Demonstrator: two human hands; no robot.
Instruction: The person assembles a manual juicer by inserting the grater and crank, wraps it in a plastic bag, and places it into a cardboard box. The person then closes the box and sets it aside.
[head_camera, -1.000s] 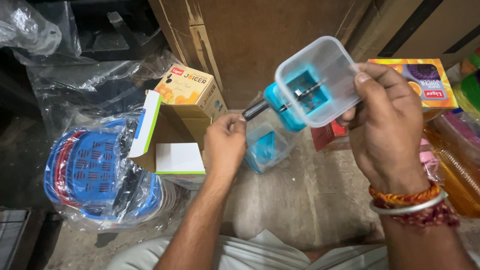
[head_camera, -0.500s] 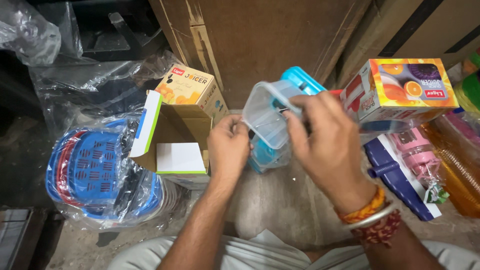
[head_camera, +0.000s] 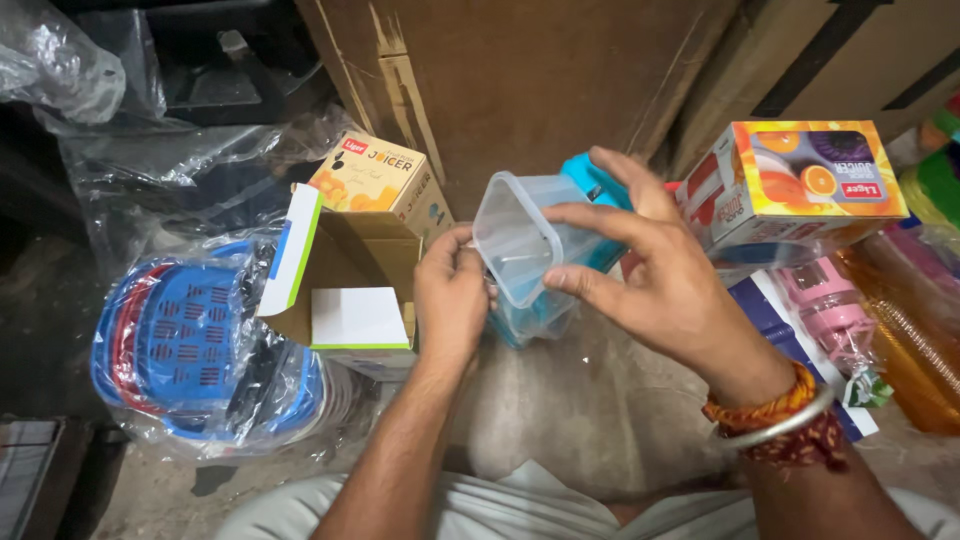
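Blue and red plastic baskets (head_camera: 190, 345), nested and wrapped in clear film, lie at the far left on the floor; nothing shows inside them.

Open cardboard carton (head_camera: 345, 275), green-edged flap raised, stands just right of the baskets. Its hollow looks empty apart from a white card lying at the front.

Yellow printed juicer box (head_camera: 385, 185), shut, leans behind the carton against a large brown cardboard case (head_camera: 540, 90).

Left hand (head_camera: 450, 295): fingers drawn together at the near corner of the juicer cup, pinching a small part there. What that part is cannot be told.

Clear plastic juicer cup (head_camera: 515, 240), squarish, held in the air between both hands, in front of the brown case. A second ago it was raised higher to the right, its blue inner press and dark handle facing the camera. It has since swung down and leftward, and the open mouth now tips toward the left hand. The blue body (head_camera: 600, 185) sits behind it. The cup holds no liquid or fruit. A second clear and blue piece (head_camera: 525, 320) rests on the floor directly under it.

Right hand (head_camera: 650, 280): fingers spread and clamped across the cup's upper side, thumb beneath. The work reads as fitting or checking the unit.

Colourful fruit-printed box (head_camera: 800, 180), shut, stands right. Pink bottle (head_camera: 825, 310) in film lies below it.
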